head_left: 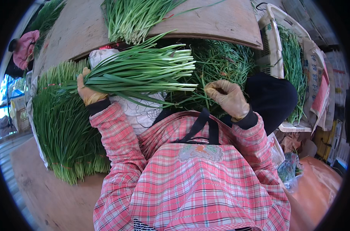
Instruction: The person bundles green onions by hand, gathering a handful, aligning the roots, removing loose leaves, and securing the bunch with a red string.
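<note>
Bunch in hand: a loose bunch of long, flat green leaves with pale, straight stems lies at 11 o'clock, pale ends pointing to 3.
Left hand: the yellowish-gloved left hand, toward 10 o'clock, has its fingers closed around the leafy end.
Right hand: the yellowish-gloved right hand, between 2 and 3, curls its fingers narrow near the stem ends — whether they pinch a strand, I cannot tell.
Handling: probably light, limp in the leaf, stiffer and perhaps slippery along the stems — likely easily bruised, so best held gently around the lower stems.
Surroundings: brown wooden table at 12; dark green leaf tangle at 1.
</note>
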{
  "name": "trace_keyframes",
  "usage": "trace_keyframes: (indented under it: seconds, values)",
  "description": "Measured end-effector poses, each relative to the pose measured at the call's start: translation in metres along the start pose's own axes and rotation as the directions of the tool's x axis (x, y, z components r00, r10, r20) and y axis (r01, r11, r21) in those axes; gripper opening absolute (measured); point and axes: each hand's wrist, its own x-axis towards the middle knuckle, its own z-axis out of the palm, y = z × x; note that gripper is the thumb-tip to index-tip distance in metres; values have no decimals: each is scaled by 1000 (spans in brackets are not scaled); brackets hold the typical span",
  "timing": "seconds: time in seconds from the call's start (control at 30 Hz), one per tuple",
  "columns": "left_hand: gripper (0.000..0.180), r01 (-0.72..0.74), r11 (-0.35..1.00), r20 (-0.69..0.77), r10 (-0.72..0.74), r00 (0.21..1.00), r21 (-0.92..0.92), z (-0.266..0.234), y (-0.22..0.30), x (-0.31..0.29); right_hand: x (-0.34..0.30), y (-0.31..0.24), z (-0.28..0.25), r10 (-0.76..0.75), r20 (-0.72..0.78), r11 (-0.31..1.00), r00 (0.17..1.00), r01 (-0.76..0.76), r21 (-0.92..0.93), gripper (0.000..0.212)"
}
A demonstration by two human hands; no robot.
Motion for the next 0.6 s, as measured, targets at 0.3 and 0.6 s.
trace_keyframes:
  seconds: [0.3, 0.6]
  values:
    - [28, -5, 1000, -30, 4, 1000, -10, 6, -8, -4, 18, 6, 40, -259, 198, 716, 946, 325, -618, 26]
    - [25, -70, 997, -108, 69, 992, -11, 25, -11, -11, 28, -29, 50, -406, -45, 740, 913, 299, -603, 28]
